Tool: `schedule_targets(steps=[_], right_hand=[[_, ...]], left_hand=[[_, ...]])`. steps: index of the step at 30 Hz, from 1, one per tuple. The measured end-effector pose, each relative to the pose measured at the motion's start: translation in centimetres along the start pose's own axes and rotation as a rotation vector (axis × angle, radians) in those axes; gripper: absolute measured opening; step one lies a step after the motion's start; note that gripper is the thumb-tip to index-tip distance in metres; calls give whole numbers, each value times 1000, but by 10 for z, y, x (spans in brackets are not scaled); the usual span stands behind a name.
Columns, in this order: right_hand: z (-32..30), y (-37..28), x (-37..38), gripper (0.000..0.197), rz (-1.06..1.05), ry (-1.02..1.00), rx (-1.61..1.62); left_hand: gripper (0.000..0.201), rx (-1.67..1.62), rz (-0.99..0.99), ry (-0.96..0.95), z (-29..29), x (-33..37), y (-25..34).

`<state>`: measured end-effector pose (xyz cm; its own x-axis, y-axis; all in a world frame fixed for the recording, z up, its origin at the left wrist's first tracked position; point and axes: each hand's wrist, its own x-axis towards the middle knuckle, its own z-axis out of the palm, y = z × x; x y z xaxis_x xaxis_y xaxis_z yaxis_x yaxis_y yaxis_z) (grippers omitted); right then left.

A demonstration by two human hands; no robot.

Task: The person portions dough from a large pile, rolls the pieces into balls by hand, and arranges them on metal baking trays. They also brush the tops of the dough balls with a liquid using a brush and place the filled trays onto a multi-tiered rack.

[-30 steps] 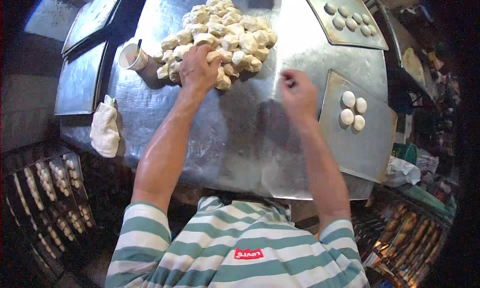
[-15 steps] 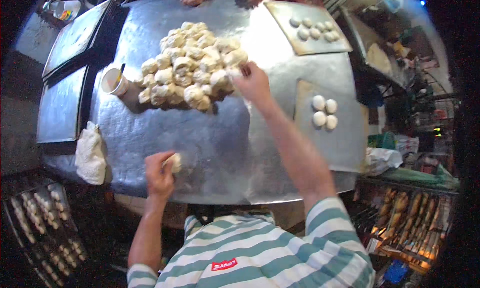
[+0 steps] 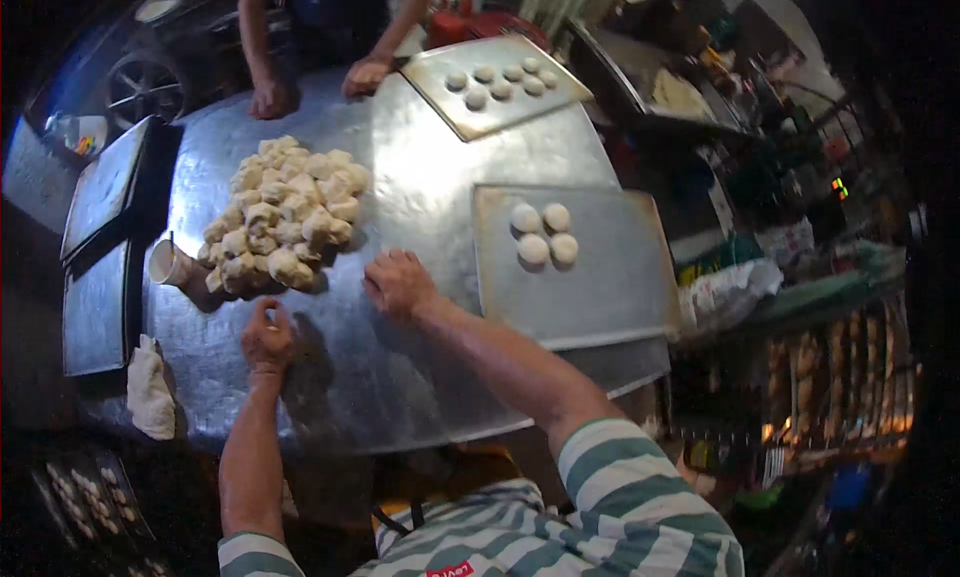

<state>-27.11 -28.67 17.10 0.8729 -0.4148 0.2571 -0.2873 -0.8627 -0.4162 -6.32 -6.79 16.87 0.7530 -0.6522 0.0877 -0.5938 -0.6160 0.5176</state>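
Note:
My left hand (image 3: 268, 337) is curled above the metal table, just in front of a heap of rough dough pieces (image 3: 285, 212). Its fingers bend round toward the thumb; whatever they hold does not show. To the right of the heap, my right hand (image 3: 400, 287) is cupped palm down on the table with fingers bent under. Anything beneath that palm is hidden. Several smooth round dough balls (image 3: 533, 248) lie on the near baking tray (image 3: 600, 287), to the right of my right hand.
Across the table (image 3: 390, 387), a person's hands (image 3: 367, 75) rest at the far edge. Beside them is another tray (image 3: 465, 117) with several dough balls. At left stand a white cup (image 3: 170, 264), dark-edged trays (image 3: 97, 312) and a white cloth (image 3: 150, 392).
My right hand has left the heap's edge and come down nearer to me. My left hand, earlier holding a dough piece, now lies closer to the heap. The whole view has shifted.

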Motion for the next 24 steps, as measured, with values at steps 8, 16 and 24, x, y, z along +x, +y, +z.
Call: schedule_targets(steps=[8,16,24], right_hand=[[9,-57,-62,17,-56,217,58],[3,-11,-53,16,36,145,29],[17,1,-22,20,-33,125,18]], left_hand=[[41,67,397,77,-12,-75,-12],[56,-93,355,60,-25,-48,-89],[52,12,656,64,-7,-16,-3]])
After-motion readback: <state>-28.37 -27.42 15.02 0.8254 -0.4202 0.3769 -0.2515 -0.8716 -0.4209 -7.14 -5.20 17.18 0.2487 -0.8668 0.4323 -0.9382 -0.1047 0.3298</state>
